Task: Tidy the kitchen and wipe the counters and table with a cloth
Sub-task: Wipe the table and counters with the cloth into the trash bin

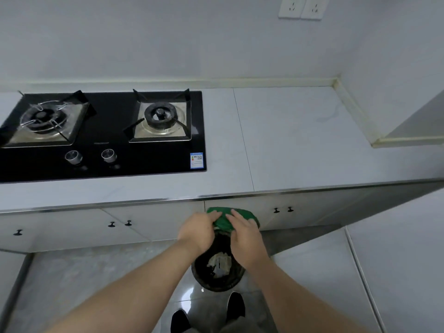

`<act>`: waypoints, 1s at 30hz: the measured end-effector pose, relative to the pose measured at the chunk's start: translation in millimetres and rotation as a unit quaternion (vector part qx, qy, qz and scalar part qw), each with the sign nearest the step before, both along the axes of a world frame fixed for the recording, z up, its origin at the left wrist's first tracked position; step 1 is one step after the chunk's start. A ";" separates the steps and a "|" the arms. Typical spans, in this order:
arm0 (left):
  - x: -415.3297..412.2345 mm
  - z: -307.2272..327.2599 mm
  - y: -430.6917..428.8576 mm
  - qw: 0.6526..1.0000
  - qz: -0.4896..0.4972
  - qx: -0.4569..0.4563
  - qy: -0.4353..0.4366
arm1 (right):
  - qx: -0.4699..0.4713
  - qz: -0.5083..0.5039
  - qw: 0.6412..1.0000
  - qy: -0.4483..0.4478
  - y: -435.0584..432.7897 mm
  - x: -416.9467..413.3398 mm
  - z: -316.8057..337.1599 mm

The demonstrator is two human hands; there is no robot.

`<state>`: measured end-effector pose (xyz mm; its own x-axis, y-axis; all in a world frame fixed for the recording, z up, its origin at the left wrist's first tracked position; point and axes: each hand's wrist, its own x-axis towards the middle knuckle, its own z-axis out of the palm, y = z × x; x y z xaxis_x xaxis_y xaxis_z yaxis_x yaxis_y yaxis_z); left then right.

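Observation:
A crumpled green cloth [224, 218] hangs in the air below the counter's front edge, held between both hands. My left hand [198, 230] grips its left side with fingers curled over the fabric. My right hand [246, 239] lies over its right side, fingers bent onto it. Directly under the hands stands a round black bin [217, 272] on the floor, with crumpled pale scraps inside. The white counter [288, 140] stretches above, bare to the right of the hob.
A black two-burner gas hob [103, 133] with two knobs is set in the counter's left part. White cabinet doors with small black knobs [283, 209] run under the counter. Glossy floor tiles and dark shoes [236, 305] lie below. Wall sockets [302, 7] sit at top right.

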<state>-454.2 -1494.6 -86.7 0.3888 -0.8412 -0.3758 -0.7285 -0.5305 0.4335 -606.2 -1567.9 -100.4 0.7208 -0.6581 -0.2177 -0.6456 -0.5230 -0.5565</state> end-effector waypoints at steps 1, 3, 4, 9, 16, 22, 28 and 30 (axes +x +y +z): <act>-3.3 0.2 6.7 1.000 0.003 -0.011 0.000 | -0.010 0.003 1.000 -0.002 5.6 -1.3 -1.8; -8.4 1.0 18.0 1.000 -0.004 -0.028 0.000 | -0.030 0.000 1.000 -0.001 12.4 -4.0 -3.3; -9.9 1.5 23.7 0.999 -0.007 -0.042 0.002 | -0.045 -0.004 0.999 0.001 15.6 -4.9 -0.5; -4.9 9.1 48.6 0.999 -0.033 -0.034 0.025 | -0.073 0.036 0.996 0.041 28.3 -3.9 15.1; 6.2 16.6 56.1 0.998 -0.037 -0.053 -0.014 | -0.054 -0.015 0.998 0.018 34.8 -3.9 24.6; 10.2 23.8 56.4 0.998 -0.026 -0.054 -0.032 | 0.109 -0.174 0.978 -0.033 21.1 8.8 51.7; 3.1 22.3 67.4 0.996 0.013 -0.088 -0.011 | 0.213 -0.307 0.921 -0.110 17.8 9.7 53.5; 2.2 17.3 75.5 0.995 0.060 -0.082 0.003 | 0.222 -0.344 0.904 -0.121 18.6 7.7 49.6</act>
